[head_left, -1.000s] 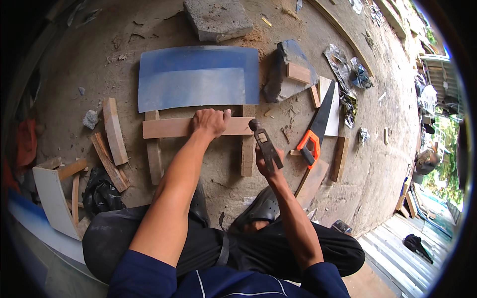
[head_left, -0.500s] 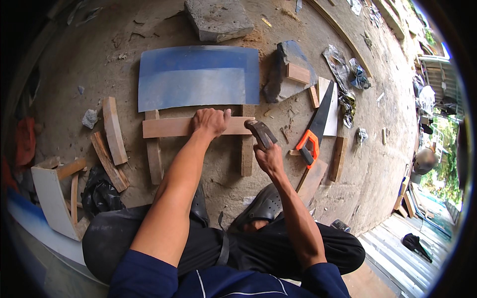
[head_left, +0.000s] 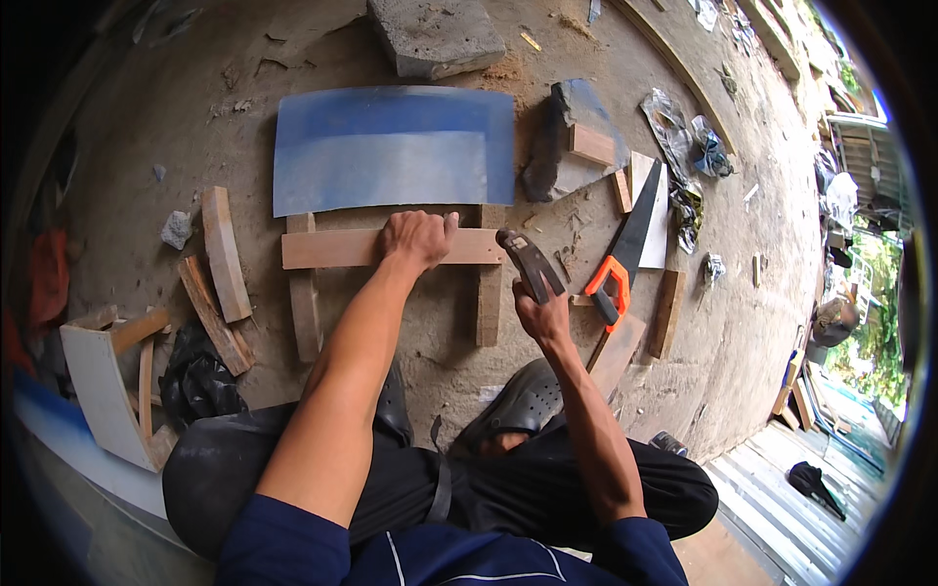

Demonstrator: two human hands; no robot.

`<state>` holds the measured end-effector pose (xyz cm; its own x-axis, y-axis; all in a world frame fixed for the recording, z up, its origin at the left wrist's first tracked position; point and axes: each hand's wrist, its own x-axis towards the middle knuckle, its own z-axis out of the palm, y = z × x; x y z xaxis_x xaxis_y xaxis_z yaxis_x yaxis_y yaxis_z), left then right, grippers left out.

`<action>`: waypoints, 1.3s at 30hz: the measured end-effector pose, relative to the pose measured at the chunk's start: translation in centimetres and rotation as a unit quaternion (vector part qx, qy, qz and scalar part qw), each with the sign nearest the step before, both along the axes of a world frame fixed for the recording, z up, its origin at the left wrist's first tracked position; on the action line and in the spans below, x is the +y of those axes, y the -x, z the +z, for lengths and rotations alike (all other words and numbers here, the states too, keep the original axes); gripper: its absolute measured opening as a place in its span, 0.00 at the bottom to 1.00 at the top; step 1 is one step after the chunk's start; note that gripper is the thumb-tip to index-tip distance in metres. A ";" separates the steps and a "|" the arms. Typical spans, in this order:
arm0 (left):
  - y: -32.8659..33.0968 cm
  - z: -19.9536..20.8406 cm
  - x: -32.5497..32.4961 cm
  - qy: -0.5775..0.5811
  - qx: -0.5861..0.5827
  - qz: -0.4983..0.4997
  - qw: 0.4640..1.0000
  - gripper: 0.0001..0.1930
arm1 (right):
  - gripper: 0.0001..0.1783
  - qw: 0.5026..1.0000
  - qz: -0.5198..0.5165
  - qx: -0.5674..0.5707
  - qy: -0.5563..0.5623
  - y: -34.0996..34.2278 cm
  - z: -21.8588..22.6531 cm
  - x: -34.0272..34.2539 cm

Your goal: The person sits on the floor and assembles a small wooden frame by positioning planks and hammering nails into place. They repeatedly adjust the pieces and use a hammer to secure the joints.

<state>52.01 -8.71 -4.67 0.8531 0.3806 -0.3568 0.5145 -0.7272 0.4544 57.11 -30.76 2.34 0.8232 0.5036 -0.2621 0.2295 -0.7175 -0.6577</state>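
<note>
My left hand is closed over a wooden board that lies crosswise on two wooden battens, the left batten and the right batten. Small dark marks, perhaps nail heads, show near the board's right end. A hammer is in my right hand, its dark head raised just beyond that end, apart from the wood. Past the battens' far ends is a flat blue panel with a paler lower half.
Right of my hands lies a handsaw with an orange-and-black handle. A stone bears a small wood block; a concrete block sits farther away. Loose wood pieces, a black plastic bag and a white box-like frame are left.
My right hand has drawn the hammer a little to the right, off the board's end, uncovering the marks there. My left hand keeps its hold on the board. The view has shifted slightly.
</note>
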 end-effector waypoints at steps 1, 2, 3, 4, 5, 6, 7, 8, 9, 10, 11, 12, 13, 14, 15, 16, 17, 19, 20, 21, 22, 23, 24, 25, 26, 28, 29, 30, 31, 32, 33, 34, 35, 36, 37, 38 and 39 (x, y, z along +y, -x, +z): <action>0.0 0.1 -0.1 -0.003 0.002 0.000 1.000 0.34 | 0.14 0.999 0.003 -0.005 -0.050 0.1 0.2 0.0; 0.0 0.3 -0.2 -0.005 0.005 -0.001 1.000 0.34 | 0.13 0.998 0.037 -0.025 -0.054 0.0 -1.6 -0.9; -0.1 0.4 -0.3 -0.008 0.005 -0.002 1.000 0.34 | 0.12 0.999 0.030 -0.010 0.004 -0.1 -2.1 -1.0; -0.2 0.4 -0.4 -0.010 -0.001 -0.002 1.000 0.34 | 0.11 0.998 0.023 0.005 0.062 -0.1 -2.6 -1.1; -0.2 0.3 -0.5 -0.011 -0.006 -0.001 1.000 0.34 | 0.10 0.992 0.015 0.020 0.120 -0.2 -2.9 -1.3; 0.1 0.1 -0.3 -0.016 -0.007 0.005 1.000 0.35 | 0.08 0.995 0.013 0.035 0.088 0.0 -2.0 -0.6; 0.2 0.2 -0.1 -0.013 -0.003 0.001 1.000 0.35 | 0.08 0.999 -0.003 0.030 0.028 0.3 -0.9 0.2; 0.2 0.2 0.2 -0.011 0.002 -0.002 1.000 0.35 | 0.09 0.999 -0.019 0.025 -0.031 0.6 0.2 0.9; 0.1 0.3 0.2 -0.008 0.004 -0.009 1.000 0.35 | 0.09 0.995 -0.039 0.018 -0.089 0.8 0.8 1.2; 0.1 0.3 0.1 -0.004 0.009 -0.007 1.000 0.35 | 0.08 0.996 -0.017 -0.015 -0.082 0.7 0.4 0.8; 0.1 0.3 0.0 0.000 0.014 -0.005 1.000 0.35 | 0.08 0.997 0.010 -0.027 -0.075 0.7 -0.4 0.2; 0.0 0.4 -0.1 0.004 0.018 -0.004 1.000 0.35 | 0.08 0.996 0.036 -0.041 -0.068 0.5 -1.4 -0.9; -0.2 0.4 -0.3 0.001 0.014 -0.004 1.000 0.35 | 0.08 0.995 0.061 -0.056 -0.060 0.2 -2.6 -2.1; -0.4 0.1 -0.5 -0.001 0.010 -0.006 1.000 0.35 | 0.10 0.992 0.084 -0.044 0.082 -0.3 -4.4 -3.6; -0.2 -0.2 -0.4 -0.005 0.010 0.000 1.000 0.35 | 0.11 0.997 0.039 -0.021 0.063 0.0 -3.5 -2.5; -0.1 -0.1 -0.3 -0.006 0.009 0.003 1.000 0.35 | 0.12 0.999 -0.006 -0.001 0.042 0.1 -2.3 -1.3; 0.1 -0.1 -0.2 -0.007 0.008 0.007 1.000 0.35 | 0.13 0.998 -0.033 0.035 0.031 0.0 -1.0 -0.5; 0.1 0.1 -0.2 -0.006 0.015 0.005 1.000 0.34 | 0.14 1.000 -0.013 0.023 -0.011 -0.1 -1.2 -0.7; -0.2 0.2 0.0 -0.004 0.022 0.001 1.000 0.34 | 0.14 0.999 -0.002 0.016 -0.032 -0.2 -1.3 -0.7; -0.5 0.2 -0.1 -0.001 0.027 -0.005 1.000 0.34 | 0.13 0.999 0.009 0.026 0.028 -0.4 -1.3 -0.7; -0.4 0.3 -0.3 -0.008 0.025 -0.003 1.000 0.34 | 0.12 0.995 0.019 0.037 0.087 -0.7 -1.3 -0.4; -0.2 0.4 -0.4 -0.014 0.023 -0.001 1.000 0.34 | 0.12 0.988 0.030 0.047 0.147 -1.0 -1.3 -0.4; -0.1 0.5 -0.2 -0.023 0.020 0.003 1.000 0.34 | 0.11 0.987 0.027 0.033 0.155 -1.1 -1.6 -0.1; -0.2 0.6 -0.1 -0.019 0.019 0.006 1.000 0.34 | 0.11 0.997 0.017 0.003 0.079 -0.7 -1.6 -0.1; -0.3 0.7 -0.1 -0.015 0.019 0.009 1.000 0.34 | 0.12 1.000 0.008 -0.026 0.003 0.2 -1.4 -0.2; 0.1 0.5 -0.3 -0.006 0.024 0.009 1.000 0.34 | 0.13 0.997 0.020 -0.051 -0.052 0.8 -2.2 -0.8; 0.0 0.3 -0.1 -0.004 0.026 0.005 1.000 0.33 | 0.12 1.000 0.014 -0.014 -0.002 0.5 -2.7 -0.9; -0.2 0.3 0.1 -0.003 0.024 -0.001 1.000 0.33 | 0.12 0.999 0.006 0.018 0.048 -0.2 -2.0 0.0; -0.1 0.3 0.0 -0.006 0.029 -0.001 1.000 0.33 | 0.12 0.994 -0.003 0.050 0.098 -0.5 -1.6 0.5; 0.1 0.4 -0.1 -0.009 0.034 -0.001 0.999 0.33 | 0.13 0.999 -0.009 -0.005 0.033 0.1 -2.3 0.2; 0.0 0.5 -0.2 -0.013 0.038 -0.001 0.999 0.33 | 0.14 0.998 -0.003 -0.001 0.060 0.1 -3.1 -0.4; -0.2 0.5 -0.2 -0.013 0.032 0.003 0.999 0.33 | 0.14 0.996 0.003 0.003 0.088 0.0 -3.6 -1.0; -0.4 0.5 -0.3 -0.013 0.025 0.007 1.000 0.33 | 0.14 0.993 0.009 0.008 0.116 -0.1 -4.1 -1.6; 0.0 0.3 -0.4 -0.013 0.024 0.012 1.000 0.33 | 0.14 0.992 0.023 0.004 0.125 0.0 -3.4 -1.2; 0.0 0.3 -0.4 -0.020 0.017 0.003 1.000 0.33 | 0.14 0.991 0.016 0.025 0.127 -0.4 -2.5 -1.0; 0.1 0.3 -0.3 -0.027 0.011 -0.007 1.000 0.33 | 0.14 0.991 0.009 0.046 0.129 -0.9 -1.7 -0.9; 0.2 0.3 -0.3 -0.034 0.004 -0.017 0.999 0.33 | 0.14 0.989 0.001 0.067 0.130 -1.4 -1.1 -1.0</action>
<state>51.81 -9.00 -4.41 0.8631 0.3753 -0.3380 0.4926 -0.7735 0.3989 58.49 -31.79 1.24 0.7712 0.4071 -0.4894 0.1548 -0.8656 -0.4762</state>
